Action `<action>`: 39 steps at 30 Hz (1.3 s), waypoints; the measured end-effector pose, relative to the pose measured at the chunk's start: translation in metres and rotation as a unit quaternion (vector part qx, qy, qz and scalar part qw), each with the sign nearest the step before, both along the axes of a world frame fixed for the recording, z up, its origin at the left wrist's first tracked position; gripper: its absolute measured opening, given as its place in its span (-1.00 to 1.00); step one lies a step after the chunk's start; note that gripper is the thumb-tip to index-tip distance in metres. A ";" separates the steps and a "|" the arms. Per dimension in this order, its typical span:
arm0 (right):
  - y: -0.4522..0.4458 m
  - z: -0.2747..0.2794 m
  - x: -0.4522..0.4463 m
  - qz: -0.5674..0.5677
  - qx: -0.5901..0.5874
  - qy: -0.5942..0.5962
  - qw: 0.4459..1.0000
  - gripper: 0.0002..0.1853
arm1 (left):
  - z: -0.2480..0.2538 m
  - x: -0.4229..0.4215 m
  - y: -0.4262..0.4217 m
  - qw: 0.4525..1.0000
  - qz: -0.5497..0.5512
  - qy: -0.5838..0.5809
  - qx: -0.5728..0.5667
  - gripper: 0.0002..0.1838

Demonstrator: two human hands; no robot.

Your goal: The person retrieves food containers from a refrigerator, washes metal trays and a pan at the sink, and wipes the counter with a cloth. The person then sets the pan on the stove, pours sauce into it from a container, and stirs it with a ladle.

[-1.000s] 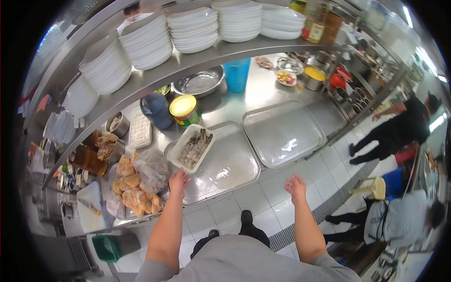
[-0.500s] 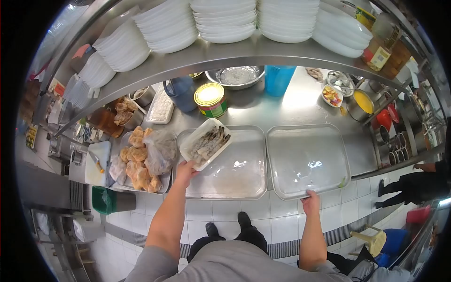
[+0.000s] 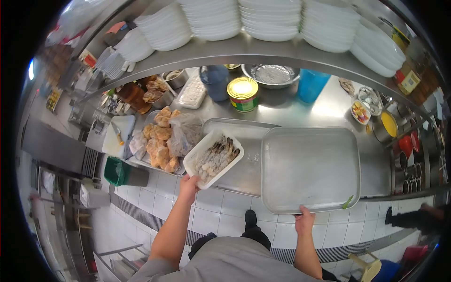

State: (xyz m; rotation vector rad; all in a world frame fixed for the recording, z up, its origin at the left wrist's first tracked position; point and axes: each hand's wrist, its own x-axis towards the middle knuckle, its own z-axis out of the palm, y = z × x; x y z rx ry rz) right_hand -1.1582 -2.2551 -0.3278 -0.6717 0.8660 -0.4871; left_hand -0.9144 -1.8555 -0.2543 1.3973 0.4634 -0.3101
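The right tray (image 3: 310, 167) hides part of the left tray (image 3: 247, 171).

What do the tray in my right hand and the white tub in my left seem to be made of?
The tray looks metal, perhaps aluminium or steel: grey, with a dull sheen and a raised rim. The white tub is probably plastic, judging by its smooth, opaque, evenly coloured walls; I can't tell which kind.

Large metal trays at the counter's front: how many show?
3: right tray, in the right hand; middle tray, partly hidden by the white tub; left tray, under the meat pieces. Others may be hidden.
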 end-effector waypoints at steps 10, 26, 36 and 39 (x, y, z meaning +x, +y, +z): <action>0.163 -0.032 0.072 0.110 0.073 0.032 0.991 -0.63 | 0.025 -0.183 0.153 0.977 0.213 0.002 0.033 -0.64; 0.243 -0.077 0.178 0.140 0.254 -0.017 0.957 -0.68 | -0.021 -0.435 0.252 0.863 0.502 0.055 -0.004 -0.58; 0.235 -0.033 0.127 0.089 0.114 -0.041 0.989 -0.77 | -0.046 -0.490 0.381 0.860 0.506 0.043 -0.040 -0.60; 0.239 -0.028 0.112 0.086 0.068 -0.021 0.994 -0.82 | -0.042 -0.502 0.427 0.869 0.492 0.051 -0.009 -0.62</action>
